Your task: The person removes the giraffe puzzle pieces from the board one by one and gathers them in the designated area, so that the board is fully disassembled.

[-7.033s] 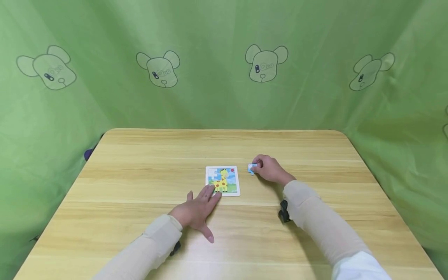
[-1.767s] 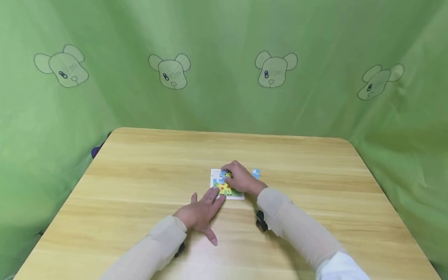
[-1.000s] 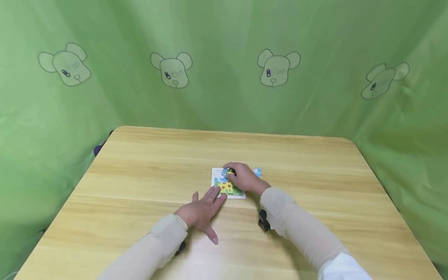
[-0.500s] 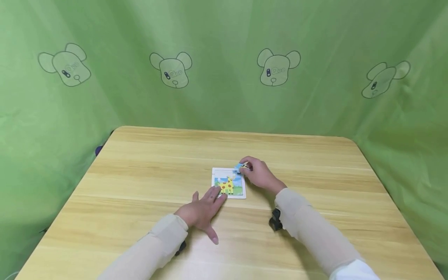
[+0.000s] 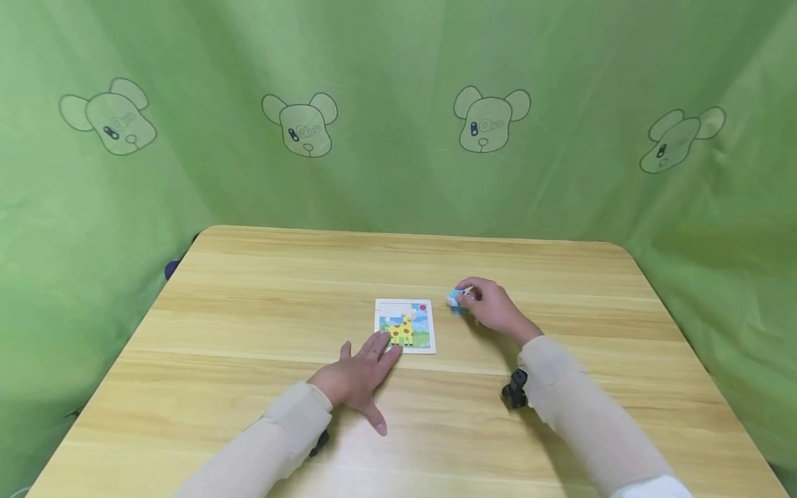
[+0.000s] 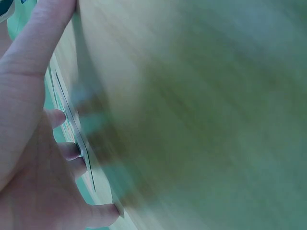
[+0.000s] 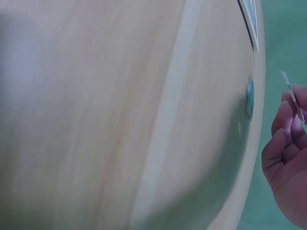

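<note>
Green curtain (image 5: 386, 187) surrounds a wooden table (image 5: 280, 277); right hand (image 5: 494, 306) pinches puzzle piece (image 5: 458, 293), left hand (image 5: 356, 379) splayed.

The puzzle frame (image 5: 418, 351) is white; the giraffe (image 5: 400, 334) is yellow, red-spotted; the puzzle piece (image 5: 458, 294) shows light blue; the curtain (image 5: 386, 190) is green with animal-head outlines; the table (image 5: 299, 290) is yellowish, wood-grained.

Green curtain (image 5: 392, 187) – pale wooden table (image 5: 268, 297)

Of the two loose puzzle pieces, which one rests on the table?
The lower piece, near the right hand: it lies on the table, while the upper piece is pinched in that hand.
</note>
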`<state>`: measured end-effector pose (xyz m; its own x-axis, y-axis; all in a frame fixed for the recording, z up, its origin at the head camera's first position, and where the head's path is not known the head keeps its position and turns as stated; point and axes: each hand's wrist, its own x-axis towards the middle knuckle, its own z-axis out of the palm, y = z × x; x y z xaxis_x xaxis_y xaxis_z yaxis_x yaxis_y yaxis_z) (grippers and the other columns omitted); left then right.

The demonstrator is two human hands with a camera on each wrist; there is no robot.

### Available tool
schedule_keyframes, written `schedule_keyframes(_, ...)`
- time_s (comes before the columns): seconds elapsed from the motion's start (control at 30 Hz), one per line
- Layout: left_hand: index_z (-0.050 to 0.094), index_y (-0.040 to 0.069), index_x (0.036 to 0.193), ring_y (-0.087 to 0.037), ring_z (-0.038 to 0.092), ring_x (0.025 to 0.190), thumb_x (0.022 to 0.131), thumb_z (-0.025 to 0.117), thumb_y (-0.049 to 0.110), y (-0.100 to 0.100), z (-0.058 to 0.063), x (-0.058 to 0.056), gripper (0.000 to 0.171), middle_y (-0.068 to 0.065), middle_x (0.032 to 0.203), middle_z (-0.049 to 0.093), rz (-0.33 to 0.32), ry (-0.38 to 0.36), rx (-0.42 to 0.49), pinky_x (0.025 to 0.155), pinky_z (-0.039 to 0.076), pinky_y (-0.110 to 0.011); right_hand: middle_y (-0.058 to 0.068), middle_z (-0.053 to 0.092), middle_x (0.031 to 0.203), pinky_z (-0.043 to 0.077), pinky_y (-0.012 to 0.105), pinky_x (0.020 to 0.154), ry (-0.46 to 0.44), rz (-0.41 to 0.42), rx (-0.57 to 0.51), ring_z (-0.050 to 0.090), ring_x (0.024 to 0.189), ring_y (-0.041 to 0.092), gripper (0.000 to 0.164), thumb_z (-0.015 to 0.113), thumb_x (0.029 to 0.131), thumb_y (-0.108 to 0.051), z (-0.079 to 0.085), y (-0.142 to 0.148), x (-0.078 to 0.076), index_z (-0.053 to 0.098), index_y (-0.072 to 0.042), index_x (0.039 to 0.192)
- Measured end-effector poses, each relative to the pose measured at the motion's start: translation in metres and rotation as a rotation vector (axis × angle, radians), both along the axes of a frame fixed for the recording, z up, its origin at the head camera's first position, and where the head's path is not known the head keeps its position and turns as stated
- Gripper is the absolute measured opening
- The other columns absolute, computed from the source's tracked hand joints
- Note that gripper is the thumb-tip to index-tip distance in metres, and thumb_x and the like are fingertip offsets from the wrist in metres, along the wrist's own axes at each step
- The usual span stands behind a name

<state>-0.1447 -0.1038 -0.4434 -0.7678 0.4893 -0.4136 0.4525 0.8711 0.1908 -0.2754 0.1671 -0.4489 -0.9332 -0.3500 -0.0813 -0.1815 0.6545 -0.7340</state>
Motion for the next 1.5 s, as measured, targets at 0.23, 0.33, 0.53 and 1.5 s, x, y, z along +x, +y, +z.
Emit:
schedule_keyframes(0.23, 0.005, 0.019, 0.153, -0.026, -0.004, 0.146, 0.048, 0.075, 0.071, -0.001, -0.001, -0.002, 0.136, -0.012, 0.159, -0.004, -0.005, 0.003, 0.008, 0.109, 0.015, -0.065, 0.013, 0.059, 0.082, 0.046, 0.027, 0.053, -0.028, -0.052, 0.024, 0.051, 0.06, 0.016, 0.026, 0.059, 0.093, -0.019, -0.003, 0.022, -0.005, 0.054, -0.002, 0.113)
schedule_keyframes(0.33, 0.006, 0.019, 0.153, -0.026, -0.004, 0.146, 0.048, 0.076, 0.069, -0.001, 0.0, -0.001, 0.136, -0.012, 0.159, -0.004, 0.0, -0.004, 0.014, 0.109, 0.014, -0.065, 0.011, 0.06, 0.083, 0.045, 0.027, 0.056, -0.04, -0.062, 0.062, 0.051, 0.064, 0.016, 0.026, 0.059, 0.093, -0.019, -0.003, 0.029, -0.004, 0.054, 0.0, 0.11)
schedule_keyframes(0.53, 0.006, 0.019, 0.153, -0.026, -0.005, 0.146, 0.048, 0.076, 0.069, 0.0, 0.001, 0.0, 0.136, -0.012, 0.159, -0.004, 0.005, -0.008, 0.011, 0.109, 0.013, -0.065, 0.009, 0.061, 0.084, 0.044, 0.027, 0.063, -0.035, -0.069, 0.133, 0.053, 0.071, 0.017, 0.023, 0.059, 0.092, -0.018, -0.005, 0.037, -0.003, 0.057, 0.001, 0.105)
schedule_keyframes(1.5, 0.005, 0.02, 0.153, -0.025, -0.006, 0.146, 0.047, 0.075, 0.071, -0.002, -0.005, -0.001, 0.136, -0.011, 0.159, -0.005, -0.001, -0.001, 0.016, 0.109, 0.014, -0.064, 0.01, 0.057, 0.09, 0.044, 0.036, 0.074, 0.057, -0.078, 0.227, 0.051, 0.081, 0.023, 0.03, 0.058, 0.093, -0.021, -0.014, 0.036, -0.006, 0.059, 0.003, 0.111)
